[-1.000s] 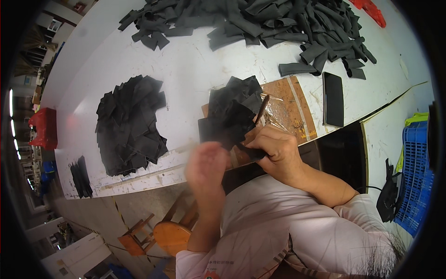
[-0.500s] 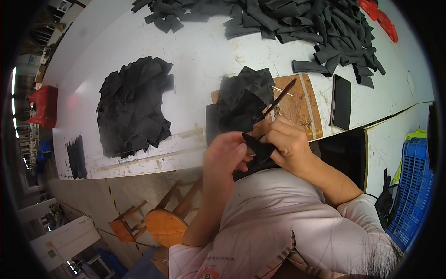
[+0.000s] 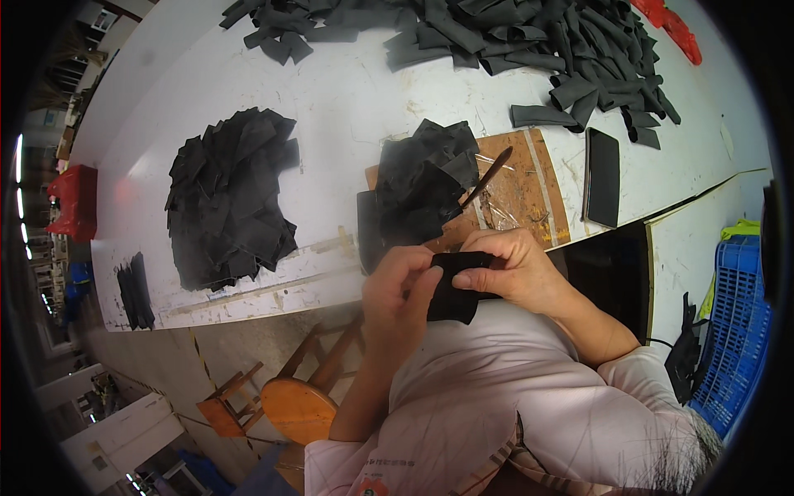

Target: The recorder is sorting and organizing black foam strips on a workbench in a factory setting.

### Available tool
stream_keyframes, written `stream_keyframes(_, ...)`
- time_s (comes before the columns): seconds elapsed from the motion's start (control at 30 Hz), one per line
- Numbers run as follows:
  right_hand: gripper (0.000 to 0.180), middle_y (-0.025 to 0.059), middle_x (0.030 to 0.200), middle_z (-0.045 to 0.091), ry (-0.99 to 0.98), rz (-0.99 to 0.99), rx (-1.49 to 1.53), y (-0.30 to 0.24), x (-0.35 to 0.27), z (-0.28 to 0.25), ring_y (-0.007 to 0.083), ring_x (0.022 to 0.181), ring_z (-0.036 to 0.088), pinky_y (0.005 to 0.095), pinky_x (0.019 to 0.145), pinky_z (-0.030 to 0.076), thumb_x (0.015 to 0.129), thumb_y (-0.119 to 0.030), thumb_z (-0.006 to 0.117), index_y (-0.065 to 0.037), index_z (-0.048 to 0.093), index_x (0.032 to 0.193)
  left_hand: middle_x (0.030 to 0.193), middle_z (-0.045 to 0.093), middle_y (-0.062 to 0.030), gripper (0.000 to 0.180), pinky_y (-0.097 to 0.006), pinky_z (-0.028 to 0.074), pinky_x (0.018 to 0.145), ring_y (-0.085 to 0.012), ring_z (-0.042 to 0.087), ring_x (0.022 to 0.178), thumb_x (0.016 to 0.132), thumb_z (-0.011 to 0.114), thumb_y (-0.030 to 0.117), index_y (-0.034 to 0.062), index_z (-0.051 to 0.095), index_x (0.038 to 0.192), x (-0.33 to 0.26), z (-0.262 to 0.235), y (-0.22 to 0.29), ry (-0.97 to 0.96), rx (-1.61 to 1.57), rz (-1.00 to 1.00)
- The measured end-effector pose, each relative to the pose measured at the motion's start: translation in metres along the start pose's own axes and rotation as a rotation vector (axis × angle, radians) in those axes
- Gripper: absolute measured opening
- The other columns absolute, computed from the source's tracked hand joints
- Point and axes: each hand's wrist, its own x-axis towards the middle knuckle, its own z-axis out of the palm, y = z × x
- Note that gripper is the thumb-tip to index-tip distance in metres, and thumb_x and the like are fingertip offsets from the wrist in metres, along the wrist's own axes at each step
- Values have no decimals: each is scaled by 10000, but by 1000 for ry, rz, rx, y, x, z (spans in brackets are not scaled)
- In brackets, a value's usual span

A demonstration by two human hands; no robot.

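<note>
A small black fabric piece is stretched between my two hands, just off the table's near edge. My left hand pinches its left upper edge, thumb on top. On the other side my right hand grips the upper right part between thumb and fingers. Right beyond them, a heap of black fabric pieces covers much of a worn wooden board. A thin dark brown strip-like tool leans across the board beside the heap; its exact kind I cannot tell.
A larger black fabric pile and a small stack lie on the white table to the left. Dark tubular pieces spread over the far side. A phone lies right of the board. Stools and a blue crate stand nearby.
The fabric piece, folded up between my fingers before, is now spread flatter and hangs lower. My right hand has turned, its thumb now lying across the cloth. The view has shifted slightly.
</note>
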Motion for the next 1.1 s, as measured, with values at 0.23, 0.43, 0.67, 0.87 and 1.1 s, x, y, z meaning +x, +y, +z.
stream_keyframes(0.23, 124, 84, 685, 556, 274, -411, -491, 1, 1, 12, 199, 605, 540, 270, 515, 422, 602, 42, 650, 8, 564, 683, 767, 533, -26, 71, -155, 376, 553, -35, 450, 621, 802, 539, 16, -12, 526, 865, -9, 16, -5, 286, -152, -115)
stream_keyframes(0.43, 206, 97, 664, 508, 244, -523, -680, 7, 1, 9, 264, 661, 525, 330, 552, 439, 484, 105, 577, 1, 530, 656, 748, 536, -25, 151, -184, 411, 538, -65, 500, 627, 789, 580, 80, 3, 510, 898, -20, 11, 6, 175, -520, -406)
stream_keyframes(0.67, 202, 83, 648, 460, 235, -647, -816, 9, 1, 8, 248, 641, 487, 318, 524, 420, 454, 80, 571, -10, 496, 618, 721, 542, -33, 129, -195, 405, 485, -74, 506, 596, 777, 587, 93, 11, 525, 855, -18, 11, 6, 97, -499, -489)
stream_keyframes(0.87, 156, 61, 608, 374, 244, -794, -996, 17, 1, 9, 213, 566, 410, 305, 481, 385, 489, 26, 564, -36, 453, 579, 695, 554, -48, 69, -208, 411, 455, -91, 518, 563, 784, 549, 61, 6, 530, 821, -13, 8, 1, 74, -711, -610)
stream_keyframes(1.1, 166, 69, 679, 448, 180, -660, -854, 14, 0, 5, 220, 652, 478, 322, 538, 421, 532, -2, 607, -9, 525, 676, 670, 561, -53, 55, -214, 415, 449, -93, 518, 540, 779, 556, 38, -6, 542, 809, -17, 13, -4, 129, -720, -533)
